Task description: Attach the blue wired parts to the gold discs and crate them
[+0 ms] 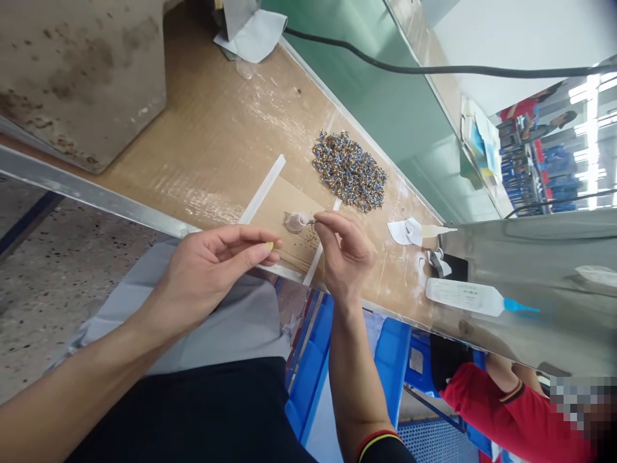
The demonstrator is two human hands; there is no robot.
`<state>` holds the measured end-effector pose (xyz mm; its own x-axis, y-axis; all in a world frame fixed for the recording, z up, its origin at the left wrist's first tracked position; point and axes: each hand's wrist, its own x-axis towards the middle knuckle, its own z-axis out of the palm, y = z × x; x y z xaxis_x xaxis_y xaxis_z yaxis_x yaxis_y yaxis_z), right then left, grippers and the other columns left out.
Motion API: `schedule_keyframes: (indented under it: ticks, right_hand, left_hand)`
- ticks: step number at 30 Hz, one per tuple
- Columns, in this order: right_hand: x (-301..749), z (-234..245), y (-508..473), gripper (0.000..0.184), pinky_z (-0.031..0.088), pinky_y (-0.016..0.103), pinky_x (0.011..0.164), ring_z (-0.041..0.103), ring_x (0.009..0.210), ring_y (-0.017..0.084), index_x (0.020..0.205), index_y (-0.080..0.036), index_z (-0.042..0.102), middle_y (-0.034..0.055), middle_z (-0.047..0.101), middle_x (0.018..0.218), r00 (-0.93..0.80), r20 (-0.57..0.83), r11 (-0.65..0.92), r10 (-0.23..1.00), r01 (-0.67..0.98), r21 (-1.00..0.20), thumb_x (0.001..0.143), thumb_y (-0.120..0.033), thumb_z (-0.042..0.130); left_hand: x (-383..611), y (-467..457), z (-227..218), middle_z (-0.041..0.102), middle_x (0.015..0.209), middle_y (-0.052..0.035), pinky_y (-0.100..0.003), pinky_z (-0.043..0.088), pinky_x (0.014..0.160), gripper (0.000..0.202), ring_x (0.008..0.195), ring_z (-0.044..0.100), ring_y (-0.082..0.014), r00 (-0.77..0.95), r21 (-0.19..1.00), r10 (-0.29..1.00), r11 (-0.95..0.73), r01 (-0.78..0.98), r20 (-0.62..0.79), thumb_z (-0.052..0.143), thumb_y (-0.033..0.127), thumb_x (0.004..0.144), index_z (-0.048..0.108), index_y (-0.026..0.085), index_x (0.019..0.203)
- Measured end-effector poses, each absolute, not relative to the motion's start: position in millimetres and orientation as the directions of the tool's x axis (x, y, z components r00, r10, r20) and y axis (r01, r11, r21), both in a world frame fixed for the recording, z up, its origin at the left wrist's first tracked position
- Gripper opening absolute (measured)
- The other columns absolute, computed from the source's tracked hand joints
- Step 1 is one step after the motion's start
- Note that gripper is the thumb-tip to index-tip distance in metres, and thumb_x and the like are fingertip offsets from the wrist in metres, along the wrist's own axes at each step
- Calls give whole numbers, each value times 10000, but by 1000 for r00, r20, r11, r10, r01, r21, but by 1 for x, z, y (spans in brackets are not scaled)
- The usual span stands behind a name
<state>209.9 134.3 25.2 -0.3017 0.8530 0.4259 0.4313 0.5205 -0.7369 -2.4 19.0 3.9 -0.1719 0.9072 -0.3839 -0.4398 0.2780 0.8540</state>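
My left hand hovers over the near edge of the cardboard-covered bench, fingers curled, with a small yellowish piece pinched at the fingertips. My right hand is closed in a pinch on a tiny metal part that touches a small clear cap-like dish on the cardboard. A heap of small blue-and-brass parts lies just beyond the right hand. Two white strips lie on the cardboard around the dish.
A glue bottle with a blue tip and a small white nozzle bottle lie to the right. A metal box stands at the far left. A black cable crosses the green surface. Another person's red sleeve shows at lower right.
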Motion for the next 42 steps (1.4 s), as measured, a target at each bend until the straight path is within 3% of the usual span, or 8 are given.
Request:
schedule_keyframes:
  ticks: [5, 7, 10, 20, 30, 42]
  right_hand:
    - [210, 18, 135, 124, 680, 605, 1205, 844, 1232, 319, 1181, -377, 903, 46, 891, 1247, -298, 427, 521, 854, 497, -694, 1177, -415, 785]
    - [211, 16, 136, 125, 664, 610, 1209, 837, 1221, 319, 1173, -377, 904, 46, 892, 1236, -295, 429, 520, 854, 477, -708, 1177, -419, 787]
    - [210, 13, 138, 120, 654, 596, 1195, 834, 1200, 313, 1174, -377, 908, 43, 895, 1215, -301, 458, 548, 836, 454, -703, 1180, -379, 788]
    - [204, 11, 142, 170, 664, 462, 1043, 844, 1107, 242, 1217, -323, 901, 23, 911, 1163, -348, 610, 699, 712, 432, -570, 1166, -201, 794]
    - [203, 13, 142, 148, 672, 476, 1017, 846, 1069, 246, 1199, -321, 895, 18, 913, 1138, -351, 603, 693, 716, 466, -551, 1166, -225, 787]
    - [205, 15, 141, 173, 674, 458, 1010, 846, 1072, 235, 1210, -323, 893, 9, 908, 1150, -324, 605, 678, 728, 472, -564, 1163, -191, 791]
  left_hand:
    - [0, 22, 1, 958, 1166, -53, -318, 752, 969, 276, 971, 906, -226, -227, 843, 903, 218, -492, -366, 1025, 471, 997, 975, 278, 1188]
    - [1, 23, 3, 959, 1121, -63, -327, 755, 970, 291, 968, 909, -236, -225, 838, 899, 226, -496, -375, 1028, 477, 992, 975, 260, 1178]
    - [1, 24, 8, 951, 1022, -60, -316, 759, 942, 303, 962, 915, -244, -219, 843, 899, 237, -483, -379, 1031, 497, 986, 980, 254, 1160]
    - [1, 24, 6, 961, 1034, -64, -315, 772, 936, 311, 964, 932, -250, -209, 848, 906, 234, -475, -368, 1033, 518, 985, 983, 262, 1156]
    - [1, 22, 1, 975, 1127, -43, -257, 755, 929, 246, 963, 933, -209, -192, 832, 908, 233, -503, -371, 1023, 486, 1009, 980, 293, 1155]
    - [0, 22, 2, 975, 1152, -66, -309, 781, 928, 268, 972, 937, -239, -199, 836, 907, 234, -497, -372, 1020, 491, 1009, 977, 274, 1159]
